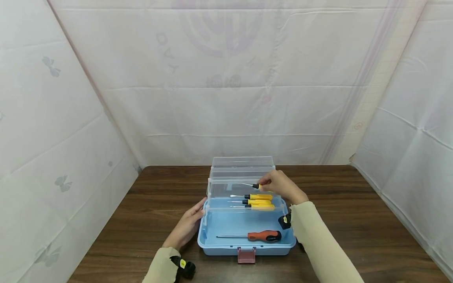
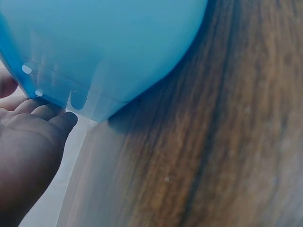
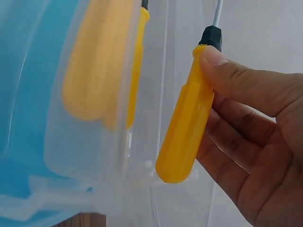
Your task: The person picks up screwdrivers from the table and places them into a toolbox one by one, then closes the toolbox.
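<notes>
My right hand (image 1: 281,186) pinches a small screwdriver (image 3: 187,127) with a yellow handle and black collar between thumb and fingers. It is held over the clear plastic tray (image 1: 217,190) at the back of an opened light-blue toolbox (image 1: 216,250). In that tray lie several yellow-handled screwdrivers (image 1: 260,197), side by side with shafts to the left. My left hand (image 1: 187,226) holds the toolbox at its left side, its fingers (image 2: 45,111) at the rim in the left wrist view. A larger screwdriver (image 1: 260,236) with an orange-and-black handle lies on the box floor.
The toolbox's clear lid (image 1: 242,162) stands raised behind the tray. A pinkish latch (image 1: 246,255) hangs at the box front. Everything stands on a dark wooden table (image 1: 162,196), with white sheeting (image 1: 212,118) behind and at both sides.
</notes>
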The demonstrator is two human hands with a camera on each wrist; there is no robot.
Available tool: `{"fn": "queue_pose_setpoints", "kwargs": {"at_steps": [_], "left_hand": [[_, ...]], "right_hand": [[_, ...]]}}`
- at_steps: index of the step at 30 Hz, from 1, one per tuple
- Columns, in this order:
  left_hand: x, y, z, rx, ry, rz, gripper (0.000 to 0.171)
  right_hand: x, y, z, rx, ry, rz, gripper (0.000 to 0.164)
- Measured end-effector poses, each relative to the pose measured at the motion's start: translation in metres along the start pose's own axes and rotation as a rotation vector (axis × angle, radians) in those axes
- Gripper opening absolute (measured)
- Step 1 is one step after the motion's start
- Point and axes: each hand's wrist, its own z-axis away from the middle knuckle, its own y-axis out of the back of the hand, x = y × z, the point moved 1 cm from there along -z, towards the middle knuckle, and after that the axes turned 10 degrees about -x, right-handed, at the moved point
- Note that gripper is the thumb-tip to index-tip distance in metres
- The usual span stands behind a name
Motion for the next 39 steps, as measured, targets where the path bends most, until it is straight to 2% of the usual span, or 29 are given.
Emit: {"fn": "queue_pose_setpoints", "kwargs": {"at_steps": [11, 24, 39], "left_hand": [[0.000, 0.001, 0.001, -0.008, -0.006, 0.004, 0.057], [0.001, 0.000, 0.001, -0.006, 0.004, 0.004, 0.057], [0.002, -0.001, 0.002, 0.003, 0.009, 0.018, 0.056]], "right_hand": [[-0.006, -0.008, -0.005, 0.010, 0.019, 0.046, 0.017], [-0.010, -0.019, -0.006, 0.063, -0.005, 0.079, 0.016], [-0.008, -0.032, -0.007, 0.147, 0.063, 0.166, 0.017]]}}
